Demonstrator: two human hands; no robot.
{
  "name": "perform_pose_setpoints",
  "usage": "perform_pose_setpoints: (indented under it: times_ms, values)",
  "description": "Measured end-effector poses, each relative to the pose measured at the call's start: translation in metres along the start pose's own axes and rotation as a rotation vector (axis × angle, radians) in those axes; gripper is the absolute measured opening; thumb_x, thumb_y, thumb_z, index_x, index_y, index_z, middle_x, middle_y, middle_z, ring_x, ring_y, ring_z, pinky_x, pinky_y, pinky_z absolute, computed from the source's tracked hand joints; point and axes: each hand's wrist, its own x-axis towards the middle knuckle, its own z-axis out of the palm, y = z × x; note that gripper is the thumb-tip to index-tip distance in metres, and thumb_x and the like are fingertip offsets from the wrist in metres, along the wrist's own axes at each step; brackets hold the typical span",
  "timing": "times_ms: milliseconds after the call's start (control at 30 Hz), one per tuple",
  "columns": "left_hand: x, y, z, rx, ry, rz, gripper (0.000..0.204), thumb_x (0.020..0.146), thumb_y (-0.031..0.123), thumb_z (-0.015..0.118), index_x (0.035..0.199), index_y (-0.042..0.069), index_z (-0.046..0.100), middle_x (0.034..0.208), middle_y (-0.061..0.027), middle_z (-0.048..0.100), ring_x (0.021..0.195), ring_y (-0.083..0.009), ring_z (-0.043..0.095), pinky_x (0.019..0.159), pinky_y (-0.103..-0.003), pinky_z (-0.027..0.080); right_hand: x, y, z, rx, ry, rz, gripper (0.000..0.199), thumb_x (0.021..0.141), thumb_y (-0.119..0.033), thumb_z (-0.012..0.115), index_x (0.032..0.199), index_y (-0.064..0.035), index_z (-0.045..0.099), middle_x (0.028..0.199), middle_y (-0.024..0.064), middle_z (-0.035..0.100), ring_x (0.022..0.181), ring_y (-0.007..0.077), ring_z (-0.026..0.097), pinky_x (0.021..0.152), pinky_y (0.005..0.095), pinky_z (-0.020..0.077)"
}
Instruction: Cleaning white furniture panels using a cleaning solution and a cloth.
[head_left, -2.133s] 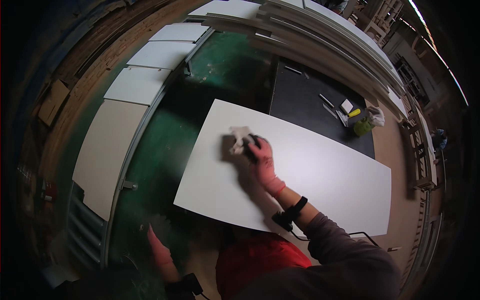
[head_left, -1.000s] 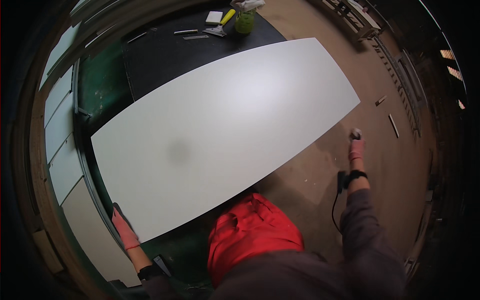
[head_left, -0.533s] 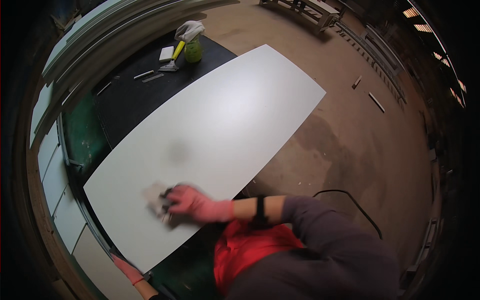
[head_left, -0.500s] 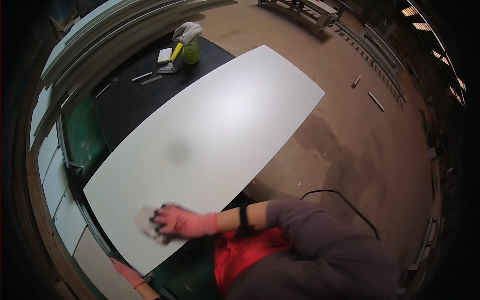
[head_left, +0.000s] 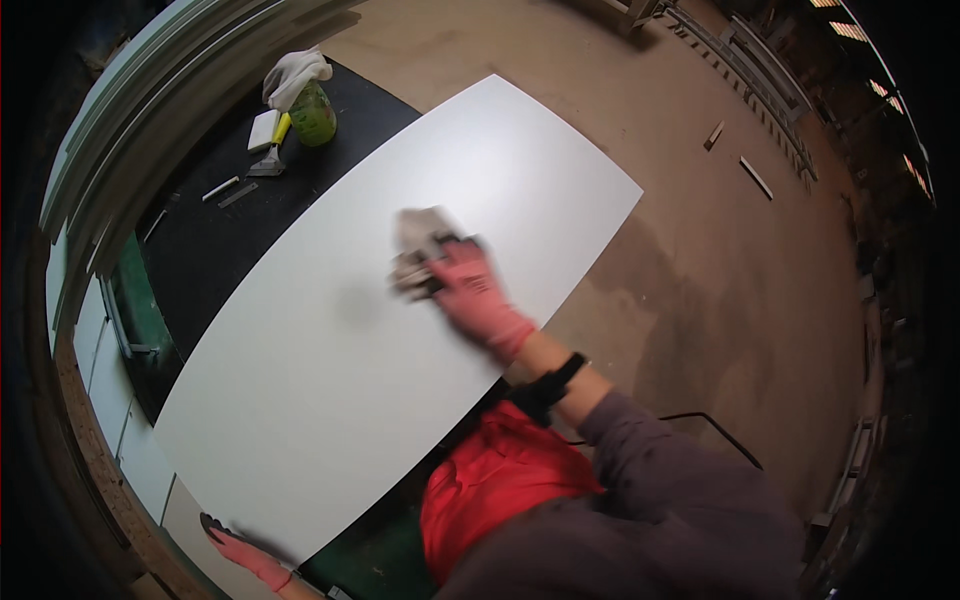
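Head view, only one there is: right hand [head_left: 470,290] in a pink glove, fingers closed down on a grey rag [head_left: 418,250], pressing it flat on the white panel [head_left: 330,380]. Rag sits a little past the middle of the panel, toward the far long edge; it's motion-blurred, so a wiping stroke reads as in progress. Faint dull patch on the panel just left of the rag, could be damp or a smear, can't tell which.

Left hand [head_left: 240,548], also pink-gloved, at the near-left corner of the panel, fingers curled over the edge. Looks like it's steadying the board; how tight the grip is, can't tell, it's small and near the rim of the picture.

Panel lies flat across a black bench [head_left: 230,230] and overhangs it toward the person. Far end of the bench: green spray bottle [head_left: 313,112] with a white cloth [head_left: 293,75] draped on top, a small white block and a scraper [head_left: 268,165] just beside it, all well apart from the rag.

My read: mid-clean, wiping the panel face. Next stroke wants even downward pressure, overlapping passes toward the unwiped near end, with the left hand holding the board from sliding on the bench.
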Motion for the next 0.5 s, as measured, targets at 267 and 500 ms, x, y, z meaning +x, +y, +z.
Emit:
perform_pose_setpoints:
  times_ms: [267,500]
  values:
    - [0.002,0.089,0.195,-0.093,-0.236,0.144,0.043,0.097,0.022,0.037,0.129,-0.005,0.039,0.132,-0.0141,0.044,0.121,-0.0228,0.041,0.104,-0.033,0.029,-0.154,0.378,-0.258,-0.128,0.817,0.984,0.035,0.081,-0.004,0.05,0.114,-0.0057,0.058,0.106,0.0157,0.061,0.097,0.0279,0.059,0.084,0.0343,0.0452]
    - [-0.041,0.152,0.281,-0.209,-0.332,0.022,0.037,0.096,0.019,0.04,0.127,0.0,0.042,0.128,-0.0104,0.047,0.118,-0.0193,0.044,0.101,-0.03,0.034,-0.014,0.161,-0.126,-0.175,-0.045,0.071,0.04,0.064,-0.008,0.065,0.103,-0.0065,0.058,0.117,0.0179,0.049,0.111,0.0371,0.045,0.096,0.0474,0.0334]
